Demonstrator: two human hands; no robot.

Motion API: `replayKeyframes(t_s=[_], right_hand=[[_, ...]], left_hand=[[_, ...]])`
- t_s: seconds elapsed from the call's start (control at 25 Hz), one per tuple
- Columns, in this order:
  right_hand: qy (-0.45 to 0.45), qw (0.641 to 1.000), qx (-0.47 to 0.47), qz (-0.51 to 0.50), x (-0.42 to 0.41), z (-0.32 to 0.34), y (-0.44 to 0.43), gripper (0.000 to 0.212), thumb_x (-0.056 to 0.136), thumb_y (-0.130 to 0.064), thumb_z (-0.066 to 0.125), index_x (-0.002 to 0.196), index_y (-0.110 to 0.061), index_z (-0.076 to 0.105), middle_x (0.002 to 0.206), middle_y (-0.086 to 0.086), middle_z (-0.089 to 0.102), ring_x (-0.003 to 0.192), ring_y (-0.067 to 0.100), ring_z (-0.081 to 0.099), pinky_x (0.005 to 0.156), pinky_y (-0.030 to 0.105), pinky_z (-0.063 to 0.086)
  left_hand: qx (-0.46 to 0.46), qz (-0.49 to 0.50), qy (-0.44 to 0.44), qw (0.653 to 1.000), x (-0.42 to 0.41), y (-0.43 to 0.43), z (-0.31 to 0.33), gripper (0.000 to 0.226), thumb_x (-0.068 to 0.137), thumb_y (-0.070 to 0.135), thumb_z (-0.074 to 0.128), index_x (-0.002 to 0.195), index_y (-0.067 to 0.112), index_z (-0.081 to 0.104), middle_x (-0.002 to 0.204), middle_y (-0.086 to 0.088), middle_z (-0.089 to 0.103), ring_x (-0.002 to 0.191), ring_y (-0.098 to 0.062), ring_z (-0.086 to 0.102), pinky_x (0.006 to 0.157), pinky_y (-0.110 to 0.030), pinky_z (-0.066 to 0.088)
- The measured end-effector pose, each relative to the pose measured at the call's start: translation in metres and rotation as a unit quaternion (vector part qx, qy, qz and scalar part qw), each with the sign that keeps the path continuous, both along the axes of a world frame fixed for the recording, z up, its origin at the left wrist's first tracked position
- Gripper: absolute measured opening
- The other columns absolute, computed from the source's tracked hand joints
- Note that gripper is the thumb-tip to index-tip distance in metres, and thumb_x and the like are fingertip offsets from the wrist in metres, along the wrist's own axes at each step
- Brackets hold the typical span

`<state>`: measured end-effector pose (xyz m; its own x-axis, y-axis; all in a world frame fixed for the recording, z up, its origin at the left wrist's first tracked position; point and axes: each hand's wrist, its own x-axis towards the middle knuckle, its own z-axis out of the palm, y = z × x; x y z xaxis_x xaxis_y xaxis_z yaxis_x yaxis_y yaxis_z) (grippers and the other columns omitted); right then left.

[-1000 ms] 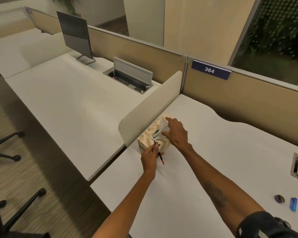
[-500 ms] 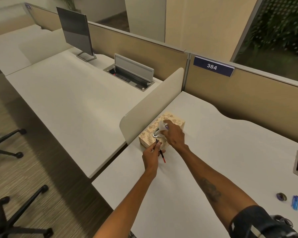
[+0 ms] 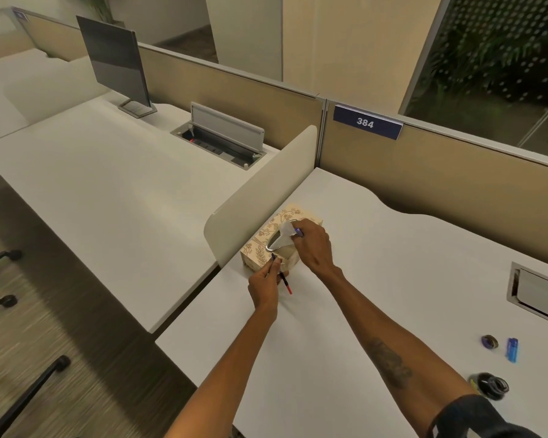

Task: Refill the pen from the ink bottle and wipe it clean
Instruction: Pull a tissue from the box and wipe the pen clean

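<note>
One thin dark pen with a red end [image 3: 281,275] is pinched in the closed fingers of the left hand [image 3: 265,287], just above the white desk [image 3: 345,311] and right at the near corner of a beige cardboard tissue box with a brown leaf pattern [image 3: 260,252]. Its red end is pointed down toward the desk, and its dark upper part is held against the box's near edge. A white tissue [image 3: 283,238] is gripped by the right hand [image 3: 312,245], closed around it, and is drawn up from the oval slot in the box's top. A small blue-violet object [image 3: 299,232] is seen at the fingertips of that hand; what it is cannot be told. The box is set just beside a low cream divider panel [image 3: 253,197]. Well apart, at the desk's right side, a small dark round item [image 3: 490,342] and a blue lighter-shaped object [image 3: 512,349] are laid near each other. A navy plate marked 384 [image 3: 367,123] is fixed on the tan partition behind.
</note>
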<state>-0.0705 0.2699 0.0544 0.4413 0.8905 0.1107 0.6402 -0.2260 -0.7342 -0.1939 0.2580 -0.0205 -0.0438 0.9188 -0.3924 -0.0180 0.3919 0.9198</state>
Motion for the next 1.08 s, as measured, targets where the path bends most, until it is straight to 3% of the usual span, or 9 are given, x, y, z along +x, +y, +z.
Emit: replayKeyframes(t_s=[0.24,0.4,0.6,0.72,0.96,1.08], right_hand=[[0.013,0.999,0.038,-0.001,-0.006,0.001,-0.014,0.027,0.082,0.0,0.059,0.102,-0.01,0.074,0.108,0.007,0.073,0.094,0.027,0.065,0.074,0.037,0.052],[0.038,0.994,0.076,-0.061,0.009,0.023,-0.008,0.021,0.088,-0.007,0.059,0.102,-0.01,0.074,0.104,0.01,0.072,0.093,0.027,0.066,0.077,0.037,0.053],[0.045,0.989,0.1,-0.097,0.03,0.046,-0.009,0.018,0.091,-0.013,0.062,0.104,-0.006,0.073,0.103,0.012,0.072,0.092,0.027,0.066,0.08,0.039,0.053],[0.064,0.985,0.127,-0.097,0.03,0.043,-0.021,0.015,0.09,-0.011,0.064,0.102,-0.006,0.072,0.101,0.012,0.072,0.089,0.025,0.065,0.082,0.044,0.056],[0.092,0.974,0.185,-0.094,0.041,0.057,-0.044,0.021,0.09,-0.012,0.068,0.109,-0.003,0.068,0.104,0.012,0.069,0.09,0.018,0.062,0.082,0.029,0.053],[0.103,0.968,0.193,-0.124,0.058,0.062,-0.057,0.02,0.091,-0.009,0.065,0.11,-0.002,0.065,0.104,0.014,0.067,0.091,0.025,0.063,0.082,0.033,0.053]], left_hand=[[-0.003,-0.005,-0.008,1.0,-0.001,-0.003,0.007,0.033,0.089,0.028,0.072,0.117,0.011,0.072,0.094,0.0,0.076,0.081,-0.007,0.071,0.072,-0.018,0.057],[-0.011,-0.012,-0.013,1.0,0.0,-0.004,0.007,0.034,0.088,0.028,0.073,0.117,0.011,0.072,0.095,0.0,0.076,0.084,-0.01,0.072,0.085,-0.031,0.06],[-0.021,-0.011,-0.019,1.0,0.0,-0.003,0.007,0.032,0.087,0.027,0.074,0.115,0.012,0.073,0.097,-0.003,0.076,0.075,-0.007,0.073,0.078,-0.029,0.061],[-0.023,-0.015,-0.018,0.999,0.0,-0.004,0.005,0.034,0.086,0.028,0.075,0.116,0.011,0.073,0.091,0.0,0.076,0.08,-0.011,0.073,0.083,-0.035,0.061],[-0.03,-0.018,-0.016,0.999,0.0,-0.004,0.01,0.035,0.086,0.028,0.075,0.116,0.011,0.073,0.085,0.002,0.075,0.083,-0.015,0.072,0.078,-0.032,0.06],[-0.027,-0.011,-0.016,0.999,0.002,-0.007,0.017,0.034,0.089,0.026,0.072,0.118,0.007,0.072,0.091,-0.001,0.073,0.089,-0.019,0.07,0.082,-0.036,0.06]])
